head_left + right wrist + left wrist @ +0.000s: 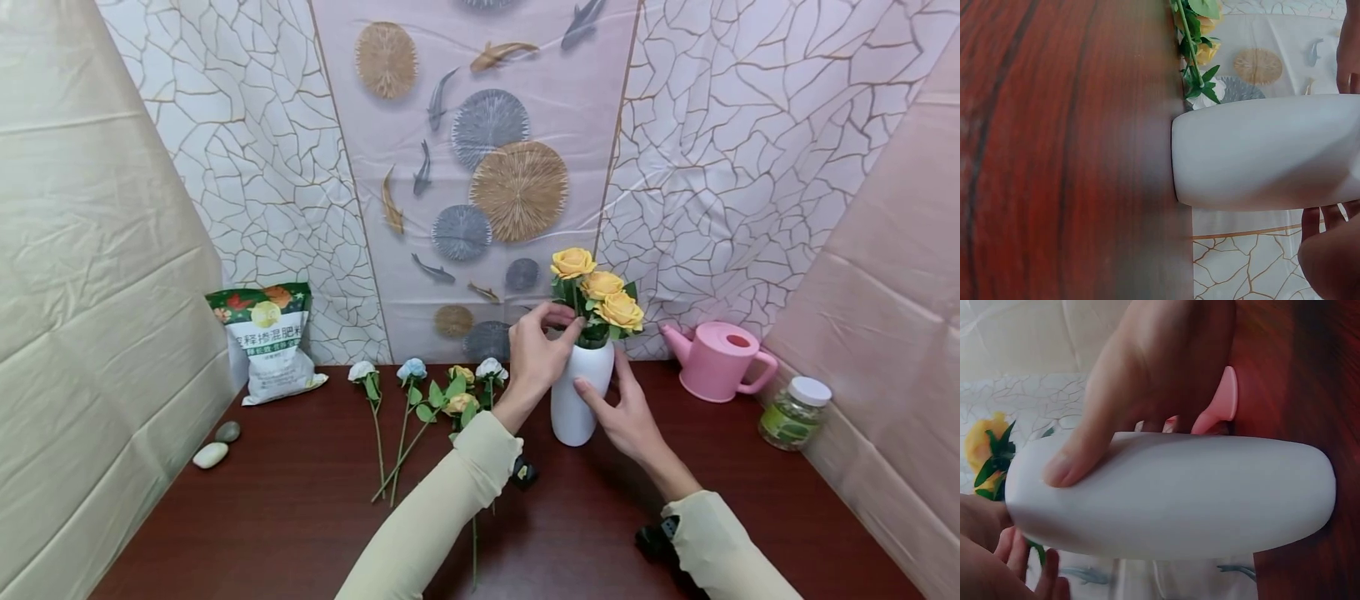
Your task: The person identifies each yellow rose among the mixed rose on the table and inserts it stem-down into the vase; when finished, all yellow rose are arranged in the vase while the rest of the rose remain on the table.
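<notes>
A white vase [581, 400] stands upright on the dark red table, several yellow roses [602, 285] with green leaves rising from its mouth. My right hand [626, 408] holds the vase from the right, thumb on the near side; the left wrist view shows that thumb [1079, 453] lying along the upper vase wall. At the vase mouth, my left hand [543, 346] pinches the stem of the uppermost yellow rose [573, 262] between thumb and forefinger. The lower stems are hidden inside the vase. In the right wrist view, the vase base [1194, 159] rests on the table.
Left of the vase lie a white rose [363, 372], a blue rose [412, 370], yellow roses [461, 404] and another white rose [492, 371]. A fertilizer bag [273, 350] and two stones [211, 455] are farther left. On the right stand a pink watering can [716, 362] and a lidded jar [793, 414].
</notes>
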A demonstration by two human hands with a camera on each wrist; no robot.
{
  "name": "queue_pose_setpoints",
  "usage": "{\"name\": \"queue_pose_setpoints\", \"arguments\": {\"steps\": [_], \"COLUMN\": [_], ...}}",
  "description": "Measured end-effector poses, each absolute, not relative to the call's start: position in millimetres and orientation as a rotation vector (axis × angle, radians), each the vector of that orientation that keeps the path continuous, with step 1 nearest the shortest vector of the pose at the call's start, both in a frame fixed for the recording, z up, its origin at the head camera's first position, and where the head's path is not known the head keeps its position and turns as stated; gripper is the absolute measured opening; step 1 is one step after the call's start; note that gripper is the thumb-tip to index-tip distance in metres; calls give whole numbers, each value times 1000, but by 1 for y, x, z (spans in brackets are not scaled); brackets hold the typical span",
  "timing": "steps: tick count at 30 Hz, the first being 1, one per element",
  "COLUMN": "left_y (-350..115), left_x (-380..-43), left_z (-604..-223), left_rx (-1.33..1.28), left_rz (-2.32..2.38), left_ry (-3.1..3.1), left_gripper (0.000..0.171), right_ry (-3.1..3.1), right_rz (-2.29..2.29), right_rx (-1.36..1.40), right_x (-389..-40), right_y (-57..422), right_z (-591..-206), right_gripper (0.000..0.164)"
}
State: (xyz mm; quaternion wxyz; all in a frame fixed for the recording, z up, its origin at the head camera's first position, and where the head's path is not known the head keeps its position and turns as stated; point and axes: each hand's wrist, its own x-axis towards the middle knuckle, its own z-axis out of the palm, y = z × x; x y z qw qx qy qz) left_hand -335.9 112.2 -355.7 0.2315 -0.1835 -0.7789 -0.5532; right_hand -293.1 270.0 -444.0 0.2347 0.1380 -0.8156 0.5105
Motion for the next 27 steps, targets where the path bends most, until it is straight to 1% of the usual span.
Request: {"name": "queue_pose_setpoints", "arguments": {"steps": [10, 17, 21, 27], "left_y": [100, 94, 90, 94], "left_x": [-336, -337, -336, -339], "left_z": [-344, -327, -320, -323], "left_rx": [-487, -552, -551, -513], "left_rz": [-1529, -1462, -1501, -1514], "left_ry": [-2084, -2041, -2012, -2095], "left_gripper": [22, 18, 19, 17], "right_ry": [-2224, -2225, -2232, -2238], "right_rz": [1408, 1432, 1426, 1419], "right_rx": [372, 374, 376, 370], "right_x": [-293, -292, -293, -293], "right_y": [268, 268, 268, 268], "right_z": [-444, -445, -445, -445], "right_gripper": [77, 78, 78, 77]}}
